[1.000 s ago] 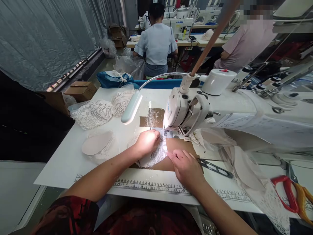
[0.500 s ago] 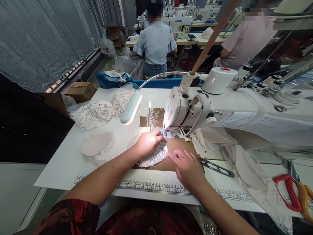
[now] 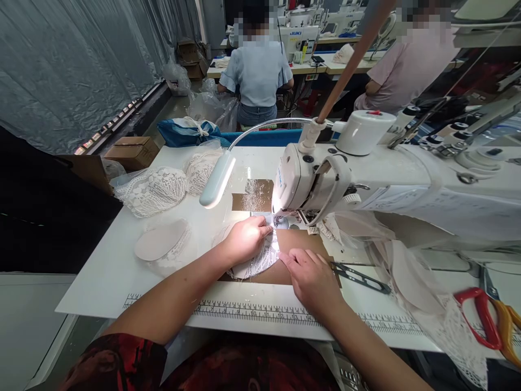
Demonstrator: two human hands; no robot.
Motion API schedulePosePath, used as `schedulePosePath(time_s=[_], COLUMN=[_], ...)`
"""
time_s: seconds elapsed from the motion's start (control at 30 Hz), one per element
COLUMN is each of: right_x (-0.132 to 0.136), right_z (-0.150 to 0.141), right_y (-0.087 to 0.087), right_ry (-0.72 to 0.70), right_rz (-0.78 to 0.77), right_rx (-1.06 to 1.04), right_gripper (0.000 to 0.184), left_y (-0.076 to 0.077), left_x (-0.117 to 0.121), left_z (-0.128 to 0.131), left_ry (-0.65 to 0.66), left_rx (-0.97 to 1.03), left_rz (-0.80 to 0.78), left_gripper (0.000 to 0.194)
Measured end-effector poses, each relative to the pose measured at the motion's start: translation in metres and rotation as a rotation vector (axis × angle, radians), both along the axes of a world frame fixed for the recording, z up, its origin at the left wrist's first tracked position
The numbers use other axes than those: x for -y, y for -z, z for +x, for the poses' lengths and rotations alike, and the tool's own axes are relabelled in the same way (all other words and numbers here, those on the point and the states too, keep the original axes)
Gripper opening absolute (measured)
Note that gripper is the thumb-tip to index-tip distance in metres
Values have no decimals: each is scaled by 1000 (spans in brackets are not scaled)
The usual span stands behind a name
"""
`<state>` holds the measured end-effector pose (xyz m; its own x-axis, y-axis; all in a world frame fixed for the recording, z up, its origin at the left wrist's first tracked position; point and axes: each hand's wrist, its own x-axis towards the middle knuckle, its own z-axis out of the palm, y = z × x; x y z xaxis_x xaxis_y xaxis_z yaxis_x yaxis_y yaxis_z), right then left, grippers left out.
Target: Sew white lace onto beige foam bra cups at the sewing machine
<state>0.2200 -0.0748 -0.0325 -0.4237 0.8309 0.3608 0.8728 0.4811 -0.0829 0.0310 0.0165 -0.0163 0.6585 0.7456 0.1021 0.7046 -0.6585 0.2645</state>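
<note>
A white lace fabric piece [image 3: 262,264], curved along its near edge, lies under the needle area of the white sewing machine [image 3: 299,176]. My left hand [image 3: 247,239] is closed on its far part, fingertips right beside the presser foot and hiding some of the lace. At the right edge of the piece, my right hand [image 3: 311,277] pinches the lace between thumb and forefinger, the other fingers curled over brown board [image 3: 299,241]. The needle itself is too small to make out.
Lace cups [image 3: 152,190] and an oval pad [image 3: 160,240] lie at left. A lamp [image 3: 217,179] hangs over the table. To the right are a dark slotted metal strip [image 3: 362,278], more lace fabric [image 3: 456,331] and red-handled scissors [image 3: 478,315]. Two people sit beyond.
The view has shifted very slightly. Both hands and the lace piece stay in nearly the same place.
</note>
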Motion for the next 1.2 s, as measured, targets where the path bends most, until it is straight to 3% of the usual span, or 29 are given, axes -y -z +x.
schedulePosePath(time_s=[0.73,1.2], right_x=[0,-10], right_z=[-2,-1], right_y=[3,-3], right_ry=[29,30], right_rz=[-4,-94], right_rx=[-6,46], right_gripper=[34,36], left_y=[4,-6], left_x=[0,-7], left_z=[-1,-4], left_ry=[67,107], left_rx=[19,-49], left_rz=[120,115], left_gripper=[32,37])
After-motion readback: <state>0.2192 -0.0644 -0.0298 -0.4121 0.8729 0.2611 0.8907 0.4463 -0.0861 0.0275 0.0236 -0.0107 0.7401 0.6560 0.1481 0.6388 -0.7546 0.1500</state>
